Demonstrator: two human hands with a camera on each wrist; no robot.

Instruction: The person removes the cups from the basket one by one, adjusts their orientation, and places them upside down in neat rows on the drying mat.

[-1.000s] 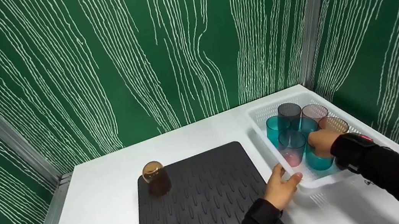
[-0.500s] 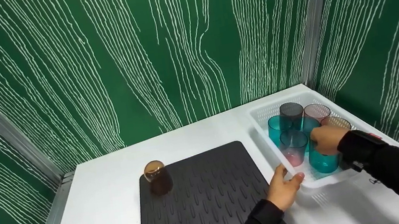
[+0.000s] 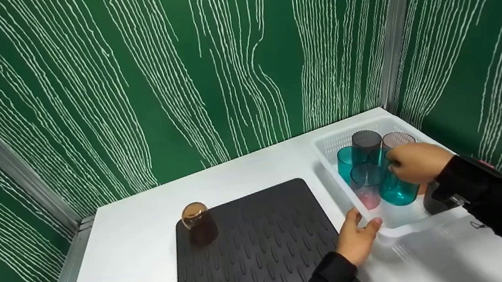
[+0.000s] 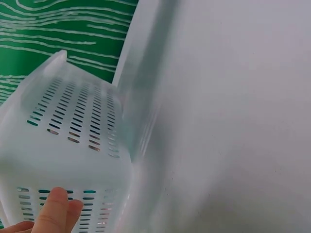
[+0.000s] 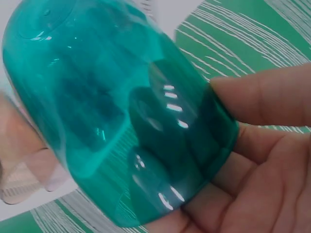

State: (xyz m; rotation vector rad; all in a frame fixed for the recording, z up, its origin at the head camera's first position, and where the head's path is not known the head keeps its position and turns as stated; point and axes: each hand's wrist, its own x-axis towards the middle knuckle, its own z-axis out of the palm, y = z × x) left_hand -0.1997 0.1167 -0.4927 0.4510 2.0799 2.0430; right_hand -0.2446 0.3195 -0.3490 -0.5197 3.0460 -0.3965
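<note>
My right hand (image 3: pixel 421 162) grips a clear teal tumbler (image 3: pixel 398 192) by its rim, over the white plastic basket (image 3: pixel 329 169). In the right wrist view, the thumb lies on the outside of the teal tumbler, and several fingers show through its wall near the rim. My left hand (image 3: pixel 355 241) holds the near left edge of the basket, its thumb at the rim. In the left wrist view, fingertips (image 4: pixel 56 199) touch the slotted basket wall. Around the held tumbler stand other tumblers: a grey one (image 3: pixel 366 142), a pinkish one (image 3: pixel 369 196) and another teal one (image 3: pixel 345 162).
A brown tumbler (image 3: pixel 203 230) stands upside down at the back left corner of a black ridged mat (image 3: pixel 252 257). The mat lies on the white table (image 3: pixel 116 256), left of the basket. Green walls (image 3: pixel 164 74) with white lines enclose the table's back and sides.
My right hand has risen a little and moved away from me, lifting the teal tumbler with it. My left hand stays at the basket's edge. The brown tumbler has not moved.
</note>
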